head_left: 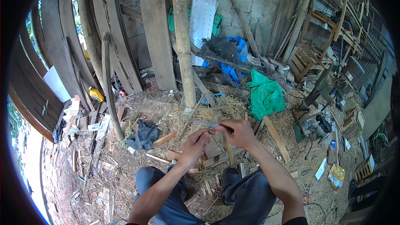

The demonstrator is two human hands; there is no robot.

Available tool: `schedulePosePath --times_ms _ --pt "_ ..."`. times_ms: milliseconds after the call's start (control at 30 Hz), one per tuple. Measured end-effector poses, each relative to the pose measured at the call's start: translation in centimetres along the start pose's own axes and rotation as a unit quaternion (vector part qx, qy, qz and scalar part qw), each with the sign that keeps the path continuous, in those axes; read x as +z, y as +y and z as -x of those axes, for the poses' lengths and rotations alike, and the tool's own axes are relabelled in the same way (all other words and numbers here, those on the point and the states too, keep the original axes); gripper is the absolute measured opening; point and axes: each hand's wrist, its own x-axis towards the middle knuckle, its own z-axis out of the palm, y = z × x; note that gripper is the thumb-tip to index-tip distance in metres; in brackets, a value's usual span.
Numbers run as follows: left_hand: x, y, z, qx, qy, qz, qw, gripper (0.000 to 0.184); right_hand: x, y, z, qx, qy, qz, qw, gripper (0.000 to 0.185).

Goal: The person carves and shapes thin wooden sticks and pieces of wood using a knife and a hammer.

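Note:
My right hand (239, 133) is closed on what looks like a knife, its flat pale-grey blade (205, 123) pointing left above my left hand. My left hand (196, 145) is closed in a pinch, its fingertips meeting those of my right hand. Whatever lies between the left fingertips is thin and too small to name. Both hands are out in front of my knees, over the littered ground. Below them lie short wood pieces (216, 159).
A wooden post (183, 41) stands ahead. On the ground lie a black plastic bag (143, 135), a green plastic bag (266, 96), a plank (276, 138) and scattered straw. A yellow bottle (96, 94) is at left. Stacked wood and a chair frame (325, 29) fill the right.

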Motion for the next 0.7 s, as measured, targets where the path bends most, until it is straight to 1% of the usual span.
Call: schedulePosePath --times_ms 33,67,100,133,200,233,267,300,367,433,500,567,600,667,700 --pt "-0.1 -0.4 -0.2 0.0 -0.001 -0.001 1.0 0.021 0.2 -0.4 0.1 -0.028 -0.029 0.01 0.999 0.021" --pt "-0.3 -1.2 -0.3 0.055 0.004 -0.065 0.996 0.022 0.3 -0.6 0.1 -0.055 -0.057 0.019 0.997 0.021" --pt "-0.3 -1.5 -0.2 0.108 0.009 -0.129 0.986 0.022 0.2 -0.7 0.1 -0.054 -0.057 0.019 0.997 0.021" --pt "-0.4 -1.7 0.0 0.107 0.009 -0.129 0.986 0.022 0.2 -0.7 0.2 -0.064 -0.045 0.023 0.997 0.02" --pt "-0.4 -1.5 0.1 0.159 0.019 -0.192 0.968 0.023 0.3 -0.2 -0.2 -0.076 -0.03 0.027 0.996 0.02" --pt "-0.2 -1.3 0.4 0.16 0.019 -0.192 0.968 0.023 0.5 0.7 -0.3 -0.067 -0.005 0.027 0.997 0.02" --pt "0.0 -1.1 0.9 0.154 0.022 -0.223 0.962 0.023 0.5 1.4 -0.3 -0.056 0.022 0.026 0.998 0.021" --pt "0.3 -1.1 1.2 0.146 0.023 -0.254 0.956 0.023 -0.3 1.7 -0.3 -0.055 0.023 0.026 0.998 0.021" --pt "0.9 -1.1 1.1 0.136 0.026 -0.258 0.956 0.022 -2.0 2.1 -0.9 0.097 -0.045 0.076 0.991 0.025" --pt "1.0 -1.4 0.9 0.125 0.039 -0.25 0.959 0.021 -1.5 1.6 -0.9 0.106 -0.04 0.086 0.99 0.026" --pt "0.5 -1.5 0.4 0.135 0.035 -0.25 0.958 0.02 -1.1 1.1 -0.6 0.116 -0.033 0.098 0.988 0.026" --pt "0.3 -1.1 0.1 0.127 0.04 -0.234 0.963 0.02 -0.6 0.2 -0.5 0.051 -0.026 0.084 0.995 0.026" --pt "0.1 -0.9 0.0 0.114 0.046 -0.218 0.968 0.02 0.0 -0.2 -0.6 0.049 -0.026 0.083 0.995 0.026" --pt "-0.4 -0.9 0.0 0.118 0.048 -0.232 0.964 0.02 0.8 -0.9 -0.2 -0.072 -0.015 0.064 0.995 0.025" --pt "-0.6 -0.8 0.0 0.126 0.047 -0.246 0.96 0.02 0.4 -1.0 -0.3 -0.066 -0.013 0.057 0.996 0.025"
